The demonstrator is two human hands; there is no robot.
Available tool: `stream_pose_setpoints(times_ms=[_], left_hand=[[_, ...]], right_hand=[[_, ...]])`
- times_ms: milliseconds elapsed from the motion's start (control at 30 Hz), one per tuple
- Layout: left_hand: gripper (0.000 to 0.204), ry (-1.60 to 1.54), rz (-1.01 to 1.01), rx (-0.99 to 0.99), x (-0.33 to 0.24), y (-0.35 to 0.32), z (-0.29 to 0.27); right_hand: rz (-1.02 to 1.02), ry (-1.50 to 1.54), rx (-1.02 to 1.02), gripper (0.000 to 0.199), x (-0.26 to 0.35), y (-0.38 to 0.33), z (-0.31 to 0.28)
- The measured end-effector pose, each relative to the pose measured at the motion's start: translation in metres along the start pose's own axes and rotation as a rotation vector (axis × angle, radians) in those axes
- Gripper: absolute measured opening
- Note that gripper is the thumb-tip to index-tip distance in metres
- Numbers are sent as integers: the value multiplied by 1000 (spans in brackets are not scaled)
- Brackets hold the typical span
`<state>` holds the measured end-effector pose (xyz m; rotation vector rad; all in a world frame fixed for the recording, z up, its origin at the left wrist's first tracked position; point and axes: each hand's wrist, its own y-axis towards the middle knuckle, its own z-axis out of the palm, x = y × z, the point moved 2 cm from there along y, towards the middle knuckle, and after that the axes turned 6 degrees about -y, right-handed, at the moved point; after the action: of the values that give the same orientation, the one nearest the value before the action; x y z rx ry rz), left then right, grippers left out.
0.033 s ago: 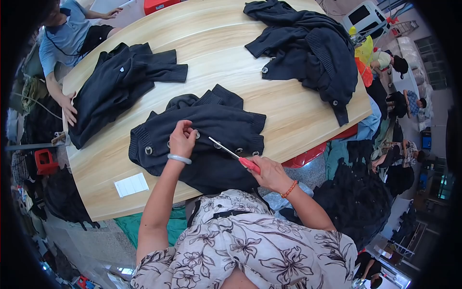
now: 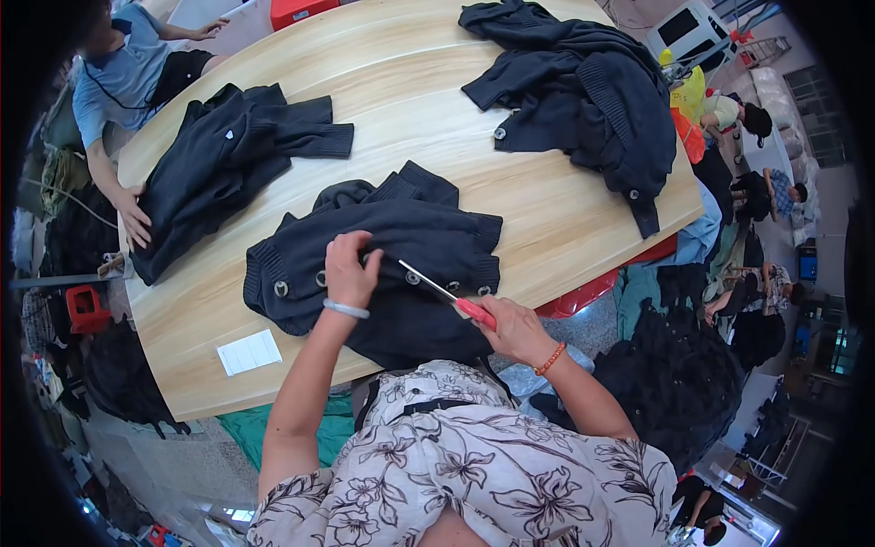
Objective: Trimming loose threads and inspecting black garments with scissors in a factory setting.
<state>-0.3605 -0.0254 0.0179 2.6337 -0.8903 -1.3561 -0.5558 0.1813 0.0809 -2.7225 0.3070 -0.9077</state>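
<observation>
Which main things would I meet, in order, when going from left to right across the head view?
Co-worker's hand, white rectangular paper, person's left hand, slim metal tool with red handle, person's right hand, yellow plastic bag.

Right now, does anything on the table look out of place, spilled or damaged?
Nothing looks spilled or damaged. The dark garment at the far right of the table looks untidiest: it lies bunched, reaching the edge, whereas the middle garment near the left hand is spread flatter.
</observation>
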Motion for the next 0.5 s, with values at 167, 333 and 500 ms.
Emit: stream_pose_setpoints(times_ms=[167,333,500], left_hand=[[31,68,85,347,-44,-39,31],[25,132,196,411,-25,-50,56],[29,365,475,350,-26,-50,59]], right_hand=[[124,-61,43,23,-21,-22,-5],[140,-95,85,24,-27,-39,-3],[166,-97,175,24,-24,-44,4]])
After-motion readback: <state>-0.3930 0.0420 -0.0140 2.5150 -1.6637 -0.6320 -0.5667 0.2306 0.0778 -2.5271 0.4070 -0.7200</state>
